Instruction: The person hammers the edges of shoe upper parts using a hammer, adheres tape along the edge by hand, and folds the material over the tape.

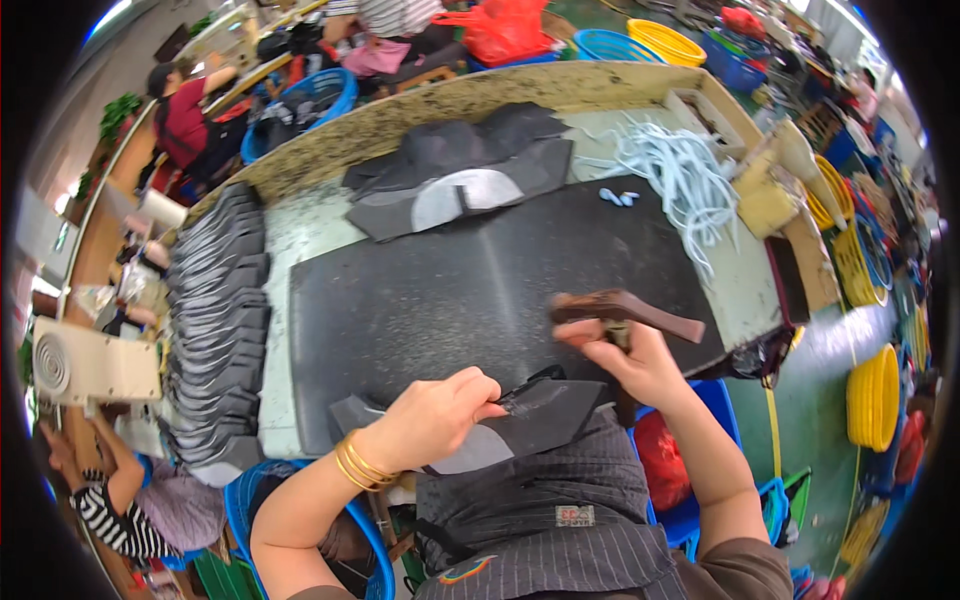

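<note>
The dark grey cloth piece [545, 415] is a broad, flat shape with a smooth light grey patch [472, 450] along its lower left part and a narrow black strip at its upper edge. It lies at the near edge of the table [285, 215], partly over the black mat [420, 300] and partly in front of the person's apron [540, 500]. The left hand [432, 420] is closed, thumb and forefinger pinched together on the cloth piece's upper edge; most of the cloth spreads to the right of those fingertips, with some showing left of the hand. The right hand [640, 362] is curled round a brown, curved hammer [655, 317], raised beyond the cloth's right end and apart from it. A row of similar pieces [215, 330] lines the table's left edge; pale blue strips [680, 180] lie near its far right corner.
</note>
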Tool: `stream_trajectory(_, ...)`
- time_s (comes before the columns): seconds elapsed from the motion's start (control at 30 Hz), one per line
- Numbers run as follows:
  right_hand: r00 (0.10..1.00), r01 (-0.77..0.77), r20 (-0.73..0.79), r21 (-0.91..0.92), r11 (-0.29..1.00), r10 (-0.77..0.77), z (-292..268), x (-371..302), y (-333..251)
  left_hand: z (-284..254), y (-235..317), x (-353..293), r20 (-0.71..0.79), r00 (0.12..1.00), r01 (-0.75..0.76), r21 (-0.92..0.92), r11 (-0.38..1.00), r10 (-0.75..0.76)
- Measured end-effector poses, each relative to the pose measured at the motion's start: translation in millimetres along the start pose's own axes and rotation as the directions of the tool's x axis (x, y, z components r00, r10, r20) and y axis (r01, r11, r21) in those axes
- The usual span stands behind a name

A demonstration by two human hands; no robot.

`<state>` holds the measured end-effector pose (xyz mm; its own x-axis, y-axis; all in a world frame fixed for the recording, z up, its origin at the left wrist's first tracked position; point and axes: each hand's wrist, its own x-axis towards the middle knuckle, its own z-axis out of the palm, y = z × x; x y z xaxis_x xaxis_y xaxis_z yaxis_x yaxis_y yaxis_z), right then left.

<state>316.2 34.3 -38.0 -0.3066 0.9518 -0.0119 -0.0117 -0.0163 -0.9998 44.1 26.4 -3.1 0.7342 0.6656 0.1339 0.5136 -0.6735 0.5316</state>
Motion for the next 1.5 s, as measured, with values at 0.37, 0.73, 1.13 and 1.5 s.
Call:
stream_trajectory(0.37, 0.913, -0.405, 0.140, 0.419, 0.812, 0.383, 12.9, -25.1, 5.2, 40.6, -27.5, 26.9, -0.089, 0.995, 0.016, -0.257, 0.966, -0.040)
stream_trajectory(0.73, 0.925, 0.375, 0.301, -0.634, 0.676, -0.230, -13.0, -30.1, -45.0, 51.3, -30.1, 37.1, 0.009, 0.998, 0.068, -0.034, 0.997, -0.068)
stream_trajectory(1.13, 0.979, 0.131, 0.201, -0.743, 0.656, 0.032, -1.4, -24.4, -21.0, 57.0, -47.6, 75.2, 0.046, 0.999, 0.020, -0.201, 0.979, -0.011)
stream_trajectory(1.5, 0.986, 0.151, 0.162, -0.748, 0.647, -0.044, -16.7, 1.7, -38.1, 46.6, -49.9, 67.3, -0.036, 0.972, -0.228, 0.109, 0.967, 0.233)
